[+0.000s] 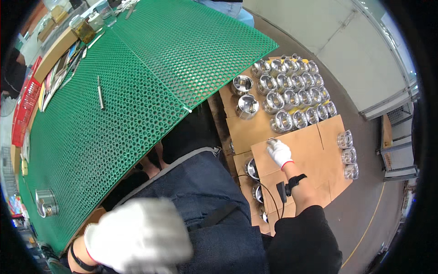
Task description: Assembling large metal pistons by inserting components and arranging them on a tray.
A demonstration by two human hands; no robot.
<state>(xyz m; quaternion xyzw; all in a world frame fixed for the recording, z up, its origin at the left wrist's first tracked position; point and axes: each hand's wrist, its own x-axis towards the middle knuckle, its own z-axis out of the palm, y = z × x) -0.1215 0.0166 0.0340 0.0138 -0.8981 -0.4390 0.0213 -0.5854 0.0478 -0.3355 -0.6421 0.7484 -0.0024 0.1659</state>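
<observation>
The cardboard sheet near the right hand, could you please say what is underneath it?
At its left edge, metal pistons show partly; whatever lies farther under the cardboard sheet is covered.

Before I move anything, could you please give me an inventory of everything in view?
green mat: two sections, green, covering the table
mat piston: one, silver, lower left
metal rod: one, silver, on the mat
red rack: one, red, left edge
containers: several, clear and brownish, top left
cardboard: at least two sheets, brown, right of table
piston rows: about twenty, silver, upper right
piston pair: two, silver, near mat edge
right-edge pistons: three, silver, on cardboard
partly covered pistons: at least three, silver, left of cardboard
wall: white, upper right
left hand: one, white-gloved, blurred, lower left
right hand: one, white-gloved, at cardboard's upper edge
</observation>
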